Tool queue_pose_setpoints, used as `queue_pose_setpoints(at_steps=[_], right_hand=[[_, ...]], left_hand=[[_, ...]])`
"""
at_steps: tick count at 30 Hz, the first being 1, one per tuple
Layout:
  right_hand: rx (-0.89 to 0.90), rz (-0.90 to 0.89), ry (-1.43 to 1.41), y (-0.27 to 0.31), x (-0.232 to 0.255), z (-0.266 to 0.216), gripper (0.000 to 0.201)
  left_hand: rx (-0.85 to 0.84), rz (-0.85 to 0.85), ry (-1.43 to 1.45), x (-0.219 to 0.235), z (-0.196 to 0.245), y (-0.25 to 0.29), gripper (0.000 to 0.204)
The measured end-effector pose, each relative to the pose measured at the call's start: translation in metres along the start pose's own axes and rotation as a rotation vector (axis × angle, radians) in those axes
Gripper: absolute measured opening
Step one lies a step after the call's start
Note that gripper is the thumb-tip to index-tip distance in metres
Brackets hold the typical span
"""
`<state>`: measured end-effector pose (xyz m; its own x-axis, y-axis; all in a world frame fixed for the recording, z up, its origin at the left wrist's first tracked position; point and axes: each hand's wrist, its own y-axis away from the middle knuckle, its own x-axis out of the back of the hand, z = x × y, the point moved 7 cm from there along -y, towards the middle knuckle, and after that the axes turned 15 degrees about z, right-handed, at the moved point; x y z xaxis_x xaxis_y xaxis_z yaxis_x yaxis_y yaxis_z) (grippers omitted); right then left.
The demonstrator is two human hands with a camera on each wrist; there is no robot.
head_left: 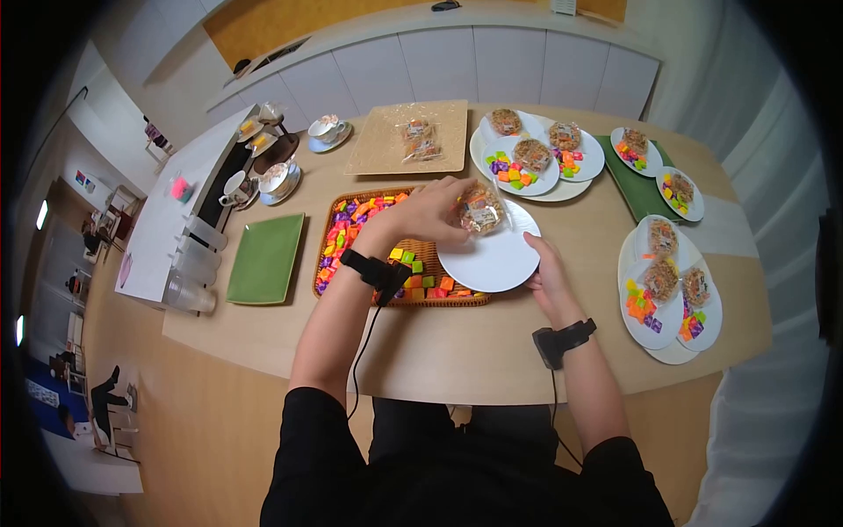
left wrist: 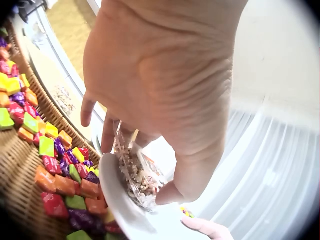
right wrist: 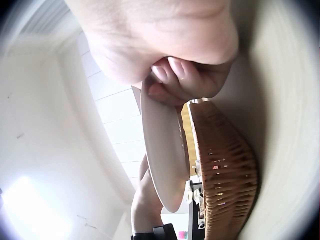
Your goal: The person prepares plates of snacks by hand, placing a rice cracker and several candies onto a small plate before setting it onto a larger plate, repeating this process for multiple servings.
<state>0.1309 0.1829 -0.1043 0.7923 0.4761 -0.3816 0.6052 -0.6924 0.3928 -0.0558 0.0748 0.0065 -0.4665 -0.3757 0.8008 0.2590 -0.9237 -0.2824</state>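
A white plate (head_left: 493, 263) is held at its right rim by the right hand (head_left: 550, 272), thumb on top. In the right wrist view the fingers of the right hand (right wrist: 190, 80) curl under the plate (right wrist: 162, 145). The left hand (head_left: 430, 211) pinches a round wrapped snack (head_left: 481, 211) over the plate's upper left part. In the left wrist view the thumb and fingers of the left hand (left wrist: 160, 85) are around the wrapped snack (left wrist: 137, 175), which is against or close above the plate (left wrist: 117, 200). Colourful wrapped candies (head_left: 342, 230) fill part of the wicker basket (head_left: 439, 301) beside the plate.
Plates with snacks and candies stand on a round platter (head_left: 571, 189), a green tray (head_left: 628, 180) and an oval platter (head_left: 674, 353) at right. A square board (head_left: 378, 145) holds wrapped snacks at the back. A green plate (head_left: 266, 259), cups (head_left: 277, 180) and plastic cups (head_left: 189, 294) are left.
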Motion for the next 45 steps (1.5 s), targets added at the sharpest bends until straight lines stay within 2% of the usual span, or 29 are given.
queue_pose_setpoints(at_steps=[2, 4, 6, 8, 9, 11, 12, 14, 17, 18, 20, 23, 28, 34, 37, 39, 43, 45], right_hand=[[-0.007, 0.014, 0.001, -0.001, 0.0, -0.001, 0.023], [-0.009, 0.027, -0.003, -0.004, 0.005, 0.001, 0.023], [-0.016, 0.012, -0.051, -0.008, 0.007, 0.003, 0.022], [-0.01, 0.028, -0.06, -0.009, 0.006, 0.002, 0.022], [-0.011, 0.047, -0.064, -0.009, 0.008, 0.002, 0.022], [-0.007, 0.066, -0.069, -0.009, 0.01, 0.003, 0.022], [-0.005, 0.081, -0.08, -0.009, 0.011, 0.003, 0.022], [-0.011, 0.066, -0.089, -0.01, 0.01, 0.004, 0.022], [-0.029, 0.064, -0.112, -0.011, 0.012, 0.005, 0.023], [-0.046, 0.072, -0.125, -0.011, 0.012, 0.006, 0.024], [-0.045, 0.111, -0.106, -0.011, 0.012, 0.004, 0.024], [-0.047, 0.142, -0.084, -0.01, 0.013, 0.005, 0.025], [-0.038, 0.163, -0.048, -0.004, 0.009, 0.003, 0.025], [-0.037, 0.13, -0.05, -0.006, 0.012, 0.005, 0.026], [-0.041, 0.107, -0.053, -0.007, 0.012, 0.006, 0.025], [-0.05, 0.096, -0.063, -0.007, 0.011, 0.007, 0.025], [-0.044, 0.1, -0.063, -0.006, 0.01, 0.007, 0.025], [-0.035, 0.09, -0.061, -0.006, 0.01, 0.008, 0.025]], left_hand=[[0.023, 0.049, 0.039, 0.006, 0.001, 0.011, 0.094], [0.05, 0.293, 0.108, 0.028, 0.003, 0.029, 0.086], [0.119, 0.439, 0.164, 0.036, -0.002, 0.051, 0.069], [0.173, 0.494, 0.157, 0.038, -0.013, 0.07, 0.055], [0.17, 0.497, 0.162, 0.037, -0.017, 0.077, 0.055], [0.269, 0.364, 0.043, 0.026, -0.029, 0.09, 0.042], [0.271, 0.366, 0.048, 0.026, -0.031, 0.094, 0.042], [0.355, 0.236, -0.03, 0.018, -0.037, 0.1, 0.037], [0.384, 0.182, -0.121, 0.017, -0.035, 0.103, 0.038], [0.385, 0.182, -0.114, 0.013, -0.037, 0.105, 0.038], [0.236, 0.246, -0.16, 0.011, -0.031, 0.105, 0.038], [0.201, 0.265, -0.182, 0.009, -0.029, 0.109, 0.036], [0.26, 0.26, -0.104, 0.006, -0.032, 0.112, 0.035], [0.249, 0.278, -0.104, 0.006, -0.035, 0.113, 0.035], [0.187, 0.328, -0.136, 0.009, -0.033, 0.112, 0.035], [0.251, 0.282, -0.05, 0.007, -0.034, 0.112, 0.034], [0.238, 0.29, 0.022, 0.005, -0.034, 0.11, 0.033], [0.345, 0.222, 0.042, 0.006, -0.034, 0.109, 0.03]])
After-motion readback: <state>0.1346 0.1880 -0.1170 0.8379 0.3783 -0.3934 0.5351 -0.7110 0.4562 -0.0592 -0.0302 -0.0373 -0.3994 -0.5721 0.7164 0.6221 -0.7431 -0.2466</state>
